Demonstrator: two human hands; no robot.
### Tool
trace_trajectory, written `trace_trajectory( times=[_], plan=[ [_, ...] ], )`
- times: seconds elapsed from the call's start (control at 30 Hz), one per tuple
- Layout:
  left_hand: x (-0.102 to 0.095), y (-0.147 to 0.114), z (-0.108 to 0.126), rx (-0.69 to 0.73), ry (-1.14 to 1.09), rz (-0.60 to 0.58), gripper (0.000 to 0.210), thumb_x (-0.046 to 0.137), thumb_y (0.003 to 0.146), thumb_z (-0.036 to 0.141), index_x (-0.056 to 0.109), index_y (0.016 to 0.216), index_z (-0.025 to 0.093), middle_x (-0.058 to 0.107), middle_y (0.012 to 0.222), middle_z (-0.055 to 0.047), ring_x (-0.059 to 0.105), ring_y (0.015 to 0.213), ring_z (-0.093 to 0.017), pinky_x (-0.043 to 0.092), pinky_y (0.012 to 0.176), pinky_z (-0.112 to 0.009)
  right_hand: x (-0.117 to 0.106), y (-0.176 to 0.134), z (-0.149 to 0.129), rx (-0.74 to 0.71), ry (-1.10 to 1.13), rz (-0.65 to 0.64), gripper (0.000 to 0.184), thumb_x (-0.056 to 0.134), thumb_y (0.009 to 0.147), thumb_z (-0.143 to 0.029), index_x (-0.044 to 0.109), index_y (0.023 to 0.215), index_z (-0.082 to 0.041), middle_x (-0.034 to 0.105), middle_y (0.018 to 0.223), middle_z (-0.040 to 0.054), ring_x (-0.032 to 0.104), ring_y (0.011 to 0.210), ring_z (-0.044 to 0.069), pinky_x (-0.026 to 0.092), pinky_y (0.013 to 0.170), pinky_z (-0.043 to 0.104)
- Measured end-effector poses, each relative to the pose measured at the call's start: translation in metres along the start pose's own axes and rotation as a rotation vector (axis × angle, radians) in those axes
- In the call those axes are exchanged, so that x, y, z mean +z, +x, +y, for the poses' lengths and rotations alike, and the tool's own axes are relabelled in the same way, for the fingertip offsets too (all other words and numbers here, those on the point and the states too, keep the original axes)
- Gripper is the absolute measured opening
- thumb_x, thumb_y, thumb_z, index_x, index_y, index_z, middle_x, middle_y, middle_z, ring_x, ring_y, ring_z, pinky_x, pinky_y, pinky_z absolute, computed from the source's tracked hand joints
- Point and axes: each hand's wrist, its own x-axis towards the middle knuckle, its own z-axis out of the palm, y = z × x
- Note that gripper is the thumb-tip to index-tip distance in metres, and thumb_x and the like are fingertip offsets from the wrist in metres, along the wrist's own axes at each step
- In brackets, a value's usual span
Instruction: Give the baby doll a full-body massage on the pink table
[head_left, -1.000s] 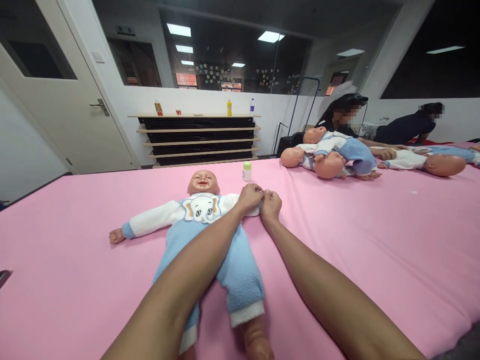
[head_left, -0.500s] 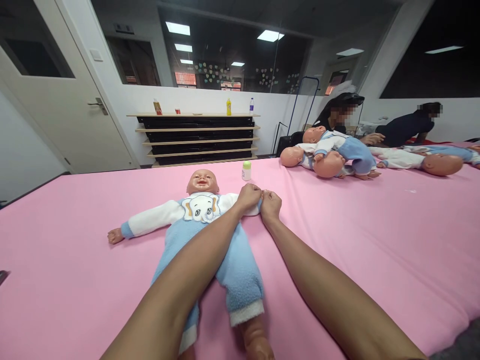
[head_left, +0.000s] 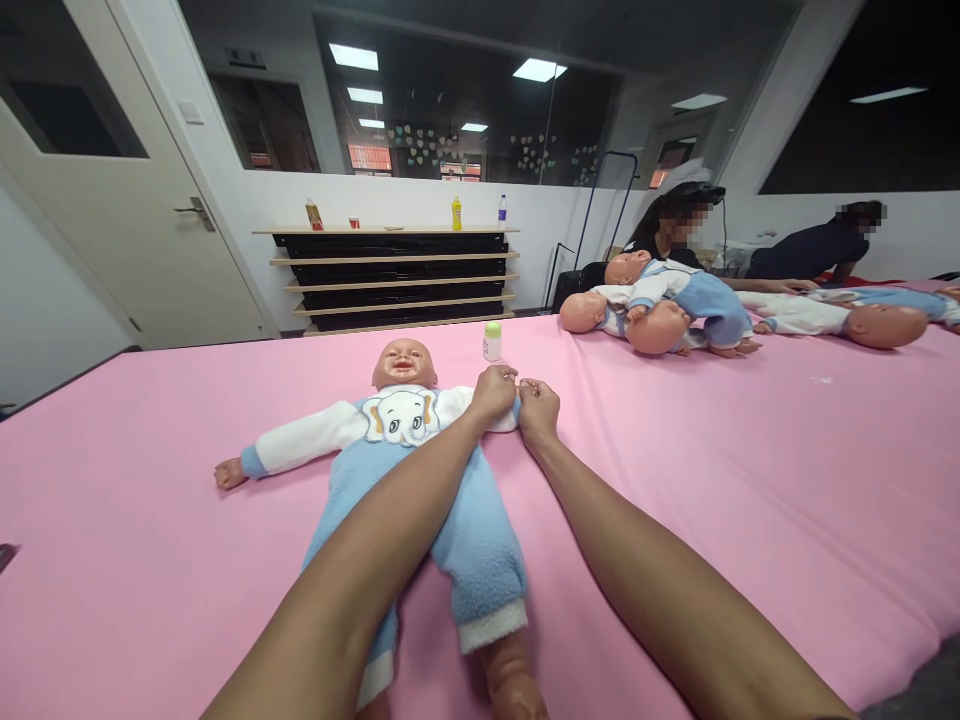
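Note:
A baby doll [head_left: 401,415] lies on its back, dressed in a white and blue outfit with an elephant on the chest. Its arm on the right side is stretched out, and both my hands are closed at the end of that sleeve [head_left: 501,424]. My left hand [head_left: 493,394] lies over the sleeve with fingers curled in a pinch. Against the blue cuff, my right hand [head_left: 540,412] is closed with its fingertips pinched close to the left ones. The doll's hand there is hidden by my fingers. Just beyond my hands stands a small white bottle [head_left: 492,345] with a green cap.
A pink sheet [head_left: 675,470] covers the table. More dolls [head_left: 690,300] are piled at the back right, and another doll [head_left: 885,325] lies farther right. Two people are behind them. A stack of shelves [head_left: 397,270] with bottles on top stands by the wall.
My hands stay at the doll's sleeve, with only a slight shift of the fingers. In the background, a person's hand has lowered towards the table.

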Motion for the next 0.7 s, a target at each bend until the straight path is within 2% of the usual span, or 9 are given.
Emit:
trace_trajectory(
  times=[0.13,0.3,0.43,0.57,0.7],
  plan=[
    [0.0,-0.003,0.002,-0.011,-0.016,-0.017,0.038,0.054,0.08,0.016,0.067,0.115,0.013,0.071,0.101,-0.011,0.064,0.089,-0.019,0.045,0.085,-0.029,-0.002,0.001,0.002,0.009,-0.027,0.013,0.03,0.058,0.079,-0.043,0.066,0.083,-0.015,0.067,0.075,0.004,0.057,0.067,0.016,0.044,0.063,0.028],
    [-0.001,-0.007,0.008,-0.027,-0.051,-0.073,0.048,0.065,0.072,0.015,0.064,0.12,0.008,0.071,0.078,-0.008,0.064,0.076,-0.018,0.047,0.076,-0.027,-0.006,0.001,0.001,-0.001,-0.049,0.034,0.038,0.055,0.082,-0.052,0.061,0.07,-0.017,0.062,0.064,0.0022,0.052,0.061,0.015,0.041,0.059,0.027],
    [-0.003,-0.011,0.016,-0.025,-0.075,-0.104,0.051,0.074,0.066,0.014,0.066,0.115,0.006,0.07,0.071,-0.005,0.063,0.072,-0.016,0.048,0.076,-0.026,-0.005,0.0,-0.004,0.01,0.029,0.031,0.038,0.049,0.085,-0.052,0.062,0.077,-0.016,0.067,0.076,0.0058,0.059,0.072,0.018,0.045,0.066,0.029],
    [-0.004,-0.011,0.019,-0.033,-0.083,-0.078,0.032,0.073,0.069,0.016,0.072,0.1,0.009,0.07,0.073,-0.006,0.063,0.075,-0.017,0.048,0.077,-0.027,-0.001,-0.002,-0.01,0.034,0.118,-0.011,0.034,0.042,0.087,-0.043,0.063,0.087,-0.016,0.07,0.088,0.009,0.064,0.078,0.019,0.049,0.07,0.03],
    [-0.007,-0.01,0.018,-0.05,-0.077,-0.028,0.013,0.068,0.074,0.018,0.073,0.084,0.011,0.07,0.074,-0.006,0.063,0.075,-0.017,0.048,0.076,-0.028,0.002,-0.005,-0.012,0.045,0.126,-0.028,0.027,0.047,0.083,-0.036,0.059,0.098,-0.016,0.069,0.087,0.0068,0.063,0.075,0.018,0.05,0.069,0.03]
  ],
)
